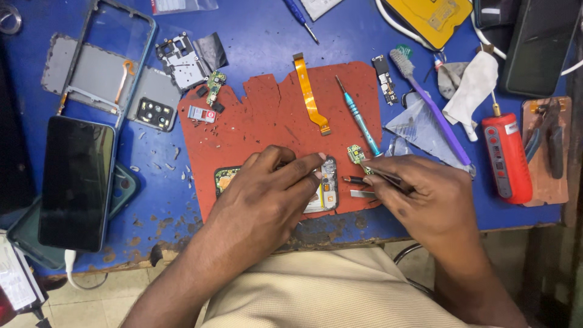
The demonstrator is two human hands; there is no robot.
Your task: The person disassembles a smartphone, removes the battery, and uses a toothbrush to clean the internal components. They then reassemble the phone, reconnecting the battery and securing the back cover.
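My left hand (267,194) lies over an opened phone body (328,191) on the red mat (273,115), fingertips pressing its upper edge. My right hand (425,200) grips metal tweezers (388,177) that pinch a small green circuit board (356,153) just above the phone's right corner. An orange flex cable (310,94) and a teal screwdriver (359,118) lie on the mat above my hands. Most of the phone is hidden under my left hand.
A dark phone (76,182), a grey back cover with camera frame (103,76) and a phone frame (115,42) lie at left. At right are a purple toothbrush (428,100), a white cloth (473,85), a red tool (505,158) and pliers (546,143). The blue table's edge (152,249) runs just below the mat.
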